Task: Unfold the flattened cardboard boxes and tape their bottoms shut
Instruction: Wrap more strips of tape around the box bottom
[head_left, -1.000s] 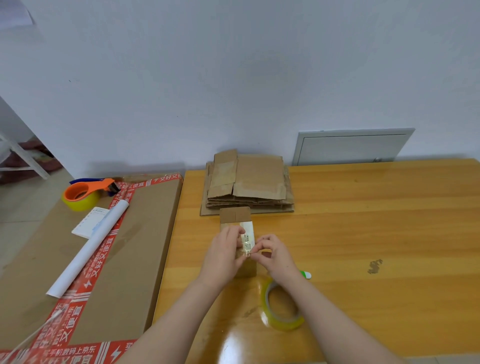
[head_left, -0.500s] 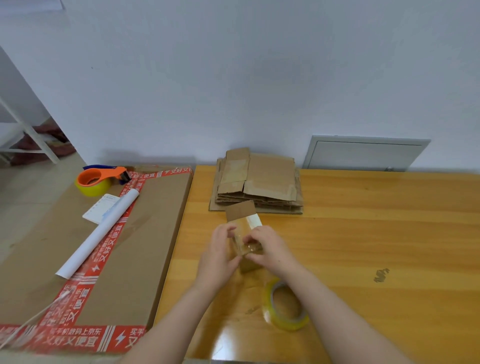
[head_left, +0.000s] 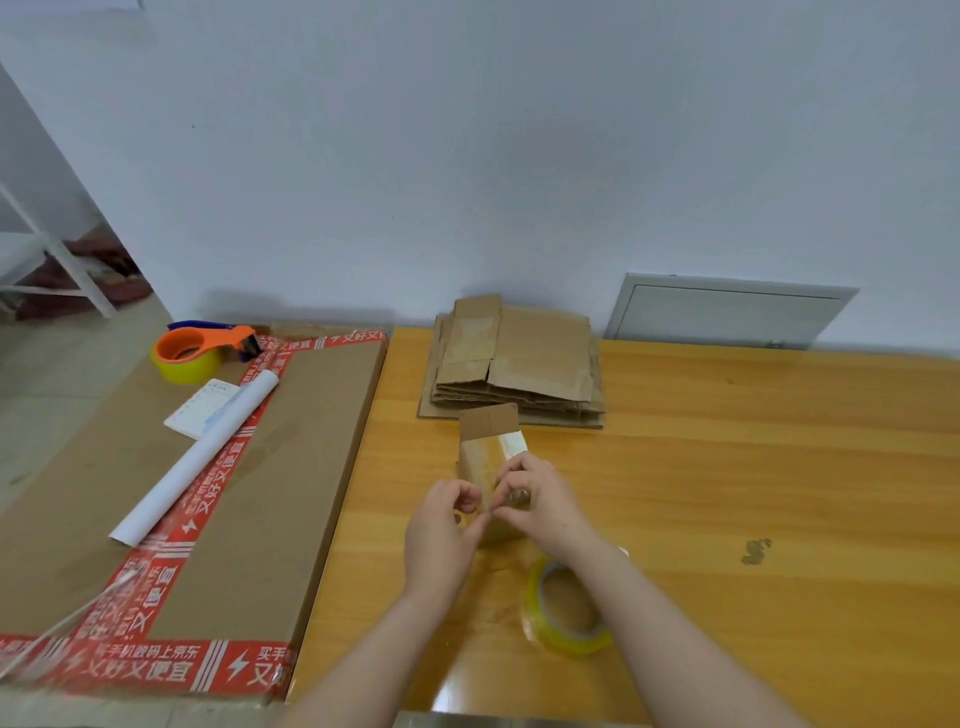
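Tape roll (head_left: 569, 608) lies nearest on the desk (head_left: 753, 467). Beyond it, left hand (head_left: 441, 530) and right hand (head_left: 540, 499) pinch the tape on the small box (head_left: 485, 457). Advise firm, flat smoothing along the seam. Flattened stack (head_left: 519, 364) waits behind

Desk (head_left: 753, 467): orange-yellow wood, glossy, one dark mark (head_left: 756, 551) on its right part.
Large flat carton (head_left: 291, 467): left of the desk, edged with red printed tape.
White paper roll (head_left: 197, 457): lies diagonally on the carton.
Notepad (head_left: 200, 408): partly under the roll.
Wall panel (head_left: 727, 314): grey, behind the desk.
White frame (head_left: 52, 260): far left, on the floor.
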